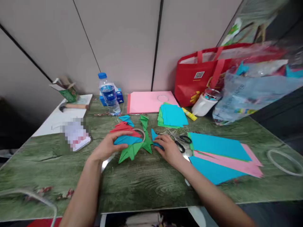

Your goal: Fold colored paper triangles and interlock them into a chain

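Near the table's middle lies a ring (143,135) with folded paper pieces around it: red paper (123,126), a blue folded paper piece (126,140) and green folded paper (131,151). My left hand (110,145) reaches in from the left, its thumb and fingers closed around the blue piece beside the ring. Just right of the green pieces, my right hand (168,148) has its fingers closed on another blue folded paper piece (154,135), partly hidden under them. Scissors with black handles (183,143) lie beyond this hand. Another blue folded piece (126,119) rests behind the red paper.
Blue and green sheets (174,115) are stacked behind the scissors, beside a glue stick (189,114). Blue strips (220,145) lie at right. A water bottle (110,96), pink paper (151,102), white mug (204,104), red bag (191,75) and hammer (74,106) stand or lie farther back.
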Tool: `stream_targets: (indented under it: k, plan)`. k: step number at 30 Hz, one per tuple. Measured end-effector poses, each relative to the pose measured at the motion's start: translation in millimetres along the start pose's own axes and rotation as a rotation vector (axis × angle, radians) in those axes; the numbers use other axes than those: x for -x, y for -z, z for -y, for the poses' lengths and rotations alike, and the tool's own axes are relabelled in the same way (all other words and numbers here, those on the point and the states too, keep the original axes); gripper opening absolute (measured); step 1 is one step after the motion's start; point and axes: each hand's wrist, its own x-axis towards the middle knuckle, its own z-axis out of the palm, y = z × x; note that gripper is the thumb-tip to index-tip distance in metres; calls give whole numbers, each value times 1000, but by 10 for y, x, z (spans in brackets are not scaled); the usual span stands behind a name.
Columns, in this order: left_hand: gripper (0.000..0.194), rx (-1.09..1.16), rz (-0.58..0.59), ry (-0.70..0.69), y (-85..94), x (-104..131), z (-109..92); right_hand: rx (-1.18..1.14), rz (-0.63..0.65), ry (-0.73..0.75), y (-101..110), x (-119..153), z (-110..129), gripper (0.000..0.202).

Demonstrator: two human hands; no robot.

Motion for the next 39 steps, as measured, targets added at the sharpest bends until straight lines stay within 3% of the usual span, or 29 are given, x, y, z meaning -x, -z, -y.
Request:
stream_targets:
  k: [4, 7, 12, 23, 28, 31, 33, 36, 39]
  plan:
    - [45, -66, 141, 24, -33, -7, -20, 43, -126, -93, -30, 3, -83, 23]
    - [46, -70, 182, 26, -59, -17, -18, 29, -197, -177, -30, 4, -127, 35]
    - [45, -30, 192, 29, -117, -46, -2, -98, -181, -306, -37, 1, -152, 47]
    - [46, -55, 283, -31, -155, -79, 61, -222, -205, -269, -10, -22, -133, 36]
    - [44, -64, 332, -17, -171, -110, 93, -185, -160, -335, -19, -24, -124, 33]
    - [44, -68, 293, 2, -186, -126, 118, -165, -150, -402, 9, -30, -105, 31]
    - [44, -66, 271, 15, -189, -129, 129, -252, -197, -406, 38, -42, -68, 27]
    - [45, -54, 263, 21, -187, -125, 138, -564, -256, -359, 68, -64, 52, 29]
    - [45, -52, 275, 31, -182, -119, 160, -950, -93, -319, 52, -69, 212, 38]
